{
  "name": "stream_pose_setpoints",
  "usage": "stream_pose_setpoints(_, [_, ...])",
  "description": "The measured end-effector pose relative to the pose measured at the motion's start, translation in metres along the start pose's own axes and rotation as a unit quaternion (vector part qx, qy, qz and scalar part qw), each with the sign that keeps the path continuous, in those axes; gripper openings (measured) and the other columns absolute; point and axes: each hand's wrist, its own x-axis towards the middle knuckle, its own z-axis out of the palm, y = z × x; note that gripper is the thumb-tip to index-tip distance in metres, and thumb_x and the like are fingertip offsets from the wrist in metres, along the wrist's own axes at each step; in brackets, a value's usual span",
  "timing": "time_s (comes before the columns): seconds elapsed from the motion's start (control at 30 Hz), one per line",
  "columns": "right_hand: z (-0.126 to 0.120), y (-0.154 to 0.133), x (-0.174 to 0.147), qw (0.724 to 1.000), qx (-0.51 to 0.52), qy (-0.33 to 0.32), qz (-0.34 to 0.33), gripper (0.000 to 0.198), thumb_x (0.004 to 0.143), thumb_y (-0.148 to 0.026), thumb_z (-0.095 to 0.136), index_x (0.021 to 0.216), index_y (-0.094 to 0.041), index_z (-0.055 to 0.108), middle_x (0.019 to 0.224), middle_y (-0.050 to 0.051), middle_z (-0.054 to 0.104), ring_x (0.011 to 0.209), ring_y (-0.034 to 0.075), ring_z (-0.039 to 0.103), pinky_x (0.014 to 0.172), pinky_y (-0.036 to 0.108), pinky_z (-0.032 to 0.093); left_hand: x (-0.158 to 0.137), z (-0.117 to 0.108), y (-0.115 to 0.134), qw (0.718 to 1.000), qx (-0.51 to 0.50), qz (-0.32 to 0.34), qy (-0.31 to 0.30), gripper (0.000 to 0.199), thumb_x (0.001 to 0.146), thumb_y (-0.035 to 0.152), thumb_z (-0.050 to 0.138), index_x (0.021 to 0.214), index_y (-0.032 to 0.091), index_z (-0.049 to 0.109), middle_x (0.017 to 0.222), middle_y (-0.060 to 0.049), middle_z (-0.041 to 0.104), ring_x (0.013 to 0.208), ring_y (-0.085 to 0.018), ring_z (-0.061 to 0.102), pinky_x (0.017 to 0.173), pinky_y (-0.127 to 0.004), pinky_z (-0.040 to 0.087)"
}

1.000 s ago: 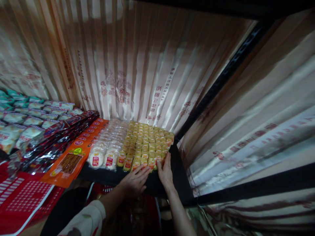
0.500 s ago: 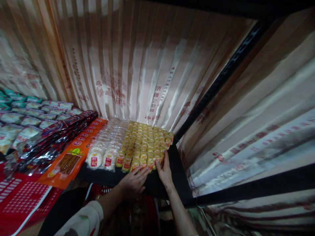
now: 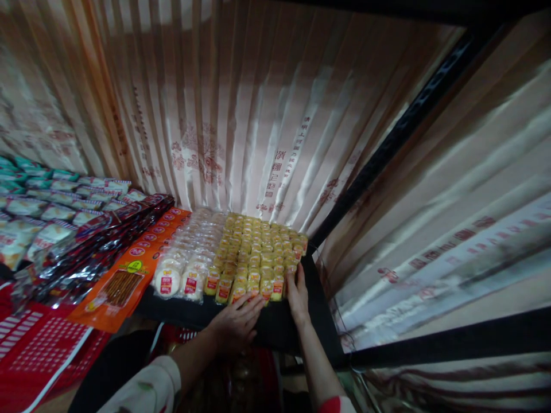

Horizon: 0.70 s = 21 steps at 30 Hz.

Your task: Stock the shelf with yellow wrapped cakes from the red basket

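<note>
Rows of small yellow-wrapped snack packs (image 3: 253, 252) with red labels stand packed together on a black shelf (image 3: 275, 330). My left hand (image 3: 239, 321) lies at their front edge, its fingers stretched out and touching the nearest packs. On the right side of the block, my right hand (image 3: 298, 295) rests with fingers extended against the end packs. Neither hand is closed around a pack. To the left of the yellow packs sit two rows of round white wrapped snacks (image 3: 193, 281) with red labels.
An orange bag of stick snacks (image 3: 123, 287) lies left of the white rows, beside dark glossy packs (image 3: 90, 258). White snack bags (image 3: 51, 235) fill the far left. A red basket (image 3: 51, 338) stands lower left. A black post (image 3: 379, 149) and pleated curtains (image 3: 241, 103) border the shelf.
My right hand has shifted slightly right and back from the front corner, uncovering front packs there. My left hand stays at the front edge. The view has moved slightly.
</note>
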Motion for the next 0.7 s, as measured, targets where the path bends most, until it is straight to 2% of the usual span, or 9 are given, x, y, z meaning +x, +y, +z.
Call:
stream_pose_setpoints(0.17, [0.009,0.003,0.006,0.999,-0.03,-0.019,0.006,0.078,0.077,-0.066,0.036,0.142,-0.023,0.027,0.141,0.006,0.04,0.131,0.025,0.035,0.108,0.039,0.025,0.001,0.0,-0.001,1.0,-0.004,0.013,-0.012,0.048,0.09,0.033,0.037,0.124,0.002,0.049,0.14,-0.015,0.038,0.136,-0.027,0.022,0.112,-0.043,0.016])
stream_pose_setpoints(0.33, [0.007,0.006,0.007,0.999,-0.011,-0.037,-0.005,0.079,0.077,-0.064,0.039,0.142,-0.021,0.028,0.143,0.006,0.037,0.132,0.022,0.033,0.109,0.036,0.024,0.001,0.0,0.001,1.0,0.0,-0.007,-0.003,0.046,0.09,0.033,0.035,0.122,0.003,0.051,0.139,-0.014,0.041,0.136,-0.026,0.022,0.113,-0.042,0.015])
stream_pose_setpoints(0.43, [0.0,0.009,0.013,0.999,0.02,-0.026,-0.009,0.075,0.076,-0.064,0.042,0.137,-0.021,0.037,0.142,0.005,0.039,0.132,0.022,0.034,0.11,0.035,0.023,0.001,-0.003,0.0,1.0,-0.002,0.001,-0.008,0.048,0.091,0.034,0.034,0.123,0.003,0.05,0.14,-0.014,0.04,0.136,-0.027,0.022,0.112,-0.042,0.016])
stream_pose_setpoints(0.53, [-0.006,0.013,0.022,0.999,0.036,0.007,0.006,0.072,0.075,-0.064,0.044,0.132,-0.021,0.045,0.137,0.006,0.046,0.127,0.023,0.041,0.108,0.036,0.027,0.002,-0.008,-0.002,1.0,-0.007,0.009,-0.022,0.048,0.09,0.034,0.035,0.124,0.002,0.049,0.141,-0.014,0.038,0.136,-0.027,0.023,0.112,-0.042,0.017])
stream_pose_setpoints(0.7, [0.0,0.009,0.03,0.999,0.037,-0.002,-0.002,0.074,0.077,-0.066,0.038,0.135,-0.02,0.042,0.138,0.005,0.045,0.128,0.022,0.039,0.107,0.033,0.027,0.003,-0.012,-0.002,1.0,-0.005,0.006,-0.03,0.049,0.09,0.034,0.034,0.125,0.001,0.048,0.141,-0.015,0.038,0.135,-0.027,0.024,0.112,-0.041,0.017])
